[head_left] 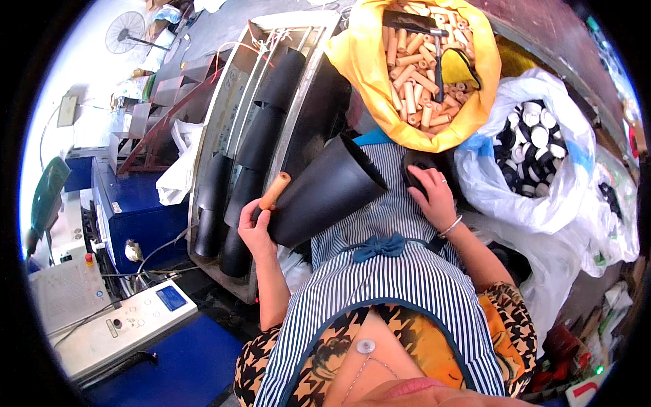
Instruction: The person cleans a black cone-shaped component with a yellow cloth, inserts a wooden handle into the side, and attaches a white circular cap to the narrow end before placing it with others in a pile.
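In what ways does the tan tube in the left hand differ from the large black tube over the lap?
The tan tube is light orange-brown; the black tube is dark. The tan tube is short and thin, the black tube much longer and wider. Both are rounded and slant up toward the right.

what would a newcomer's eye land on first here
Probably the yellow bag at the top, full of tan tubes. Next, the black cylinder in the middle, its open end toward the upper right, and the tan tube in the left hand beside it.
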`<action>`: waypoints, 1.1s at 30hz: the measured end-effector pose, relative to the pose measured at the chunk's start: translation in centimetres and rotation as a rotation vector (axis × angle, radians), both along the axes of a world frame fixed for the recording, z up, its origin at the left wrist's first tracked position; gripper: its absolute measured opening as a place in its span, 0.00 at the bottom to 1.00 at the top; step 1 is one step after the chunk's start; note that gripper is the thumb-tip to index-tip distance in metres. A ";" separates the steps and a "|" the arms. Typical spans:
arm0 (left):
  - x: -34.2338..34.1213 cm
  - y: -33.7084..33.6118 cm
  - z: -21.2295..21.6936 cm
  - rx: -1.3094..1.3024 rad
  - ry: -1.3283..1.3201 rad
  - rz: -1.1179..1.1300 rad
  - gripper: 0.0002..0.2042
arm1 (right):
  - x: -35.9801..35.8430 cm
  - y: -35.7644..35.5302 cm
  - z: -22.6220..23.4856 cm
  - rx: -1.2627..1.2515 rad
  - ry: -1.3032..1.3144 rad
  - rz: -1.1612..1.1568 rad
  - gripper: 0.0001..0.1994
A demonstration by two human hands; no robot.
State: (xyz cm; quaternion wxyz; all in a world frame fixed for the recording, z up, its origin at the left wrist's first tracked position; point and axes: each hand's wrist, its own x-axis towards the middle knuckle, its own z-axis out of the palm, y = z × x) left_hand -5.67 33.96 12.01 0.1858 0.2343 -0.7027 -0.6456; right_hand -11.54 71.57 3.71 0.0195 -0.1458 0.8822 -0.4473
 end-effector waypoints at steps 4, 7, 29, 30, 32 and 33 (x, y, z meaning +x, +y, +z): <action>-0.3 0.2 0.9 0.057 0.017 -0.069 0.14 | -2.6 -4.9 6.8 -0.528 -0.029 0.032 0.23; -0.9 0.0 1.8 0.093 0.064 -0.083 0.14 | -3.4 -7.0 10.0 -0.521 0.176 0.118 0.24; -7.2 0.3 10.0 -0.460 0.082 -0.038 0.08 | -8.8 -9.4 12.2 -0.852 0.067 0.092 0.26; -6.2 1.4 10.5 -0.856 0.419 -0.270 0.07 | -10.2 -11.7 9.6 -1.234 -0.439 -0.129 0.26; -4.3 4.0 10.2 -1.299 0.587 -0.932 0.07 | -13.5 -11.3 4.3 -1.287 -1.334 -0.149 0.23; -4.4 4.8 10.0 -1.396 0.714 -0.885 0.09 | -13.0 -11.1 2.9 -1.233 -1.300 -0.212 0.23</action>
